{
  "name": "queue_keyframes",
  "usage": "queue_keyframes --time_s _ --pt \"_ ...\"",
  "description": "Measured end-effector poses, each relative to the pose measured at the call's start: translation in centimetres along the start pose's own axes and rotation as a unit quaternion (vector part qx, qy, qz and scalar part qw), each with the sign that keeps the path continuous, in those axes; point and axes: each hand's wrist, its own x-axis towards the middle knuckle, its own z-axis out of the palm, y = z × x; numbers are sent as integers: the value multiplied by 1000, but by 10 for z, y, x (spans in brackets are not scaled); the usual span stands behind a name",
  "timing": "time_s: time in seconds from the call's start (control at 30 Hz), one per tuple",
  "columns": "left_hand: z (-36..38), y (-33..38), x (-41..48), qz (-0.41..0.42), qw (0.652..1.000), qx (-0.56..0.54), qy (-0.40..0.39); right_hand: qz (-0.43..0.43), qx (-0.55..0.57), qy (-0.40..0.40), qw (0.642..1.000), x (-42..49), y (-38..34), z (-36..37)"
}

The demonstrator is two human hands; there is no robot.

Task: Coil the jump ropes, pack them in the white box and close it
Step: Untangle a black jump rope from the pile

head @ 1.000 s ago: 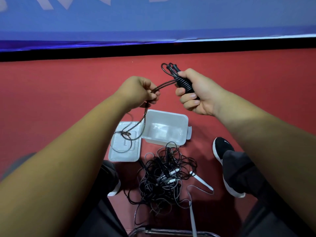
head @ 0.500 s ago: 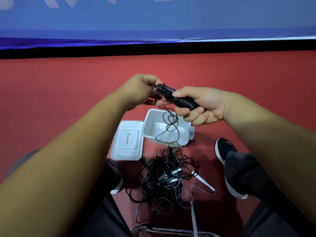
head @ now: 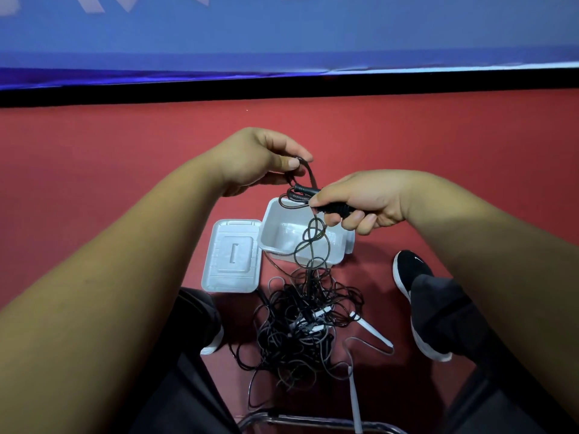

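1. Above a red floor (head: 125, 183), the person's right hand (head: 366, 198) grips a thin black jump rope (head: 305, 190) by its bundled handles, fingers curled round them.
2. The left hand (head: 260, 158) pinches a loop of that rope's cord between thumb and forefinger, just beside the handles.
3. The cord hangs down across the open white plastic box (head: 270, 228), which sits on the floor with its white rectangular lid (head: 233, 255) flat against its left side.
4. A tangled heap of black and white jump ropes (head: 297, 327) lies on the near side of the box.

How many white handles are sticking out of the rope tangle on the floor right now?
2: one white handle slants out right of the tangle, a second handle points toward the bottom edge. More may be buried inside.
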Motion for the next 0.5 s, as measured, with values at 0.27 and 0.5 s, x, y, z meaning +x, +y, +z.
queue_keyframes --time_s 0.27,0.5 --pt "-1 1 -2 22 996 80 -9 -24 -55 135 989 17 7 -8" --pt "1 -2 -2 -27 989 146 -4 -89 -59 194 975 17 2 -2"
